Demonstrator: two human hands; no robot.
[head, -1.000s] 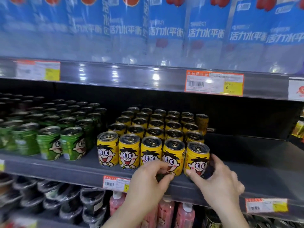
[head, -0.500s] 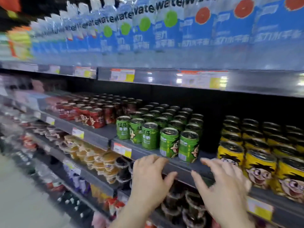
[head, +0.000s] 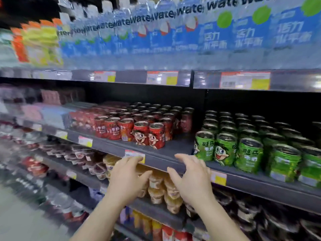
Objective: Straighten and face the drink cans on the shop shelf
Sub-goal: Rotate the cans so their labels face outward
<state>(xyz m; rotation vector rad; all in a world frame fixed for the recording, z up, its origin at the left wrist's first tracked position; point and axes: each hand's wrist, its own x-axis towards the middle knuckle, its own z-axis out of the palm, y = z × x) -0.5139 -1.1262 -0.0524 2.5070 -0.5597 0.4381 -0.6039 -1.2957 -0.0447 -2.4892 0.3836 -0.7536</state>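
A: What does each grip have hold of?

B: Nothing. The left hand (head: 126, 180) and the right hand (head: 192, 181) are both raised in front of the shelf (head: 166, 155) edge with fingers spread and loosely bent, and neither touches a can.

A: Where are they relative to the cans?

B: Just below and in front of the gap between two blocks. The red cans (head: 139, 131) stand up and to the left of the left hand; the green cans (head: 243, 145) stand to the right of the right hand, the nearest one close to its fingertips.

A: How do the red ones face?

B: The two front right ones show a cartoon face outward; those further left show text instead. The front row runs slightly staggered.

A: And beyond that?

B: Price tags (head: 134, 154) sit on the shelf lip. Above, water bottles (head: 191, 35) with blue labels fill the upper shelf. Below, cups of jelly (head: 163, 190), blurred.
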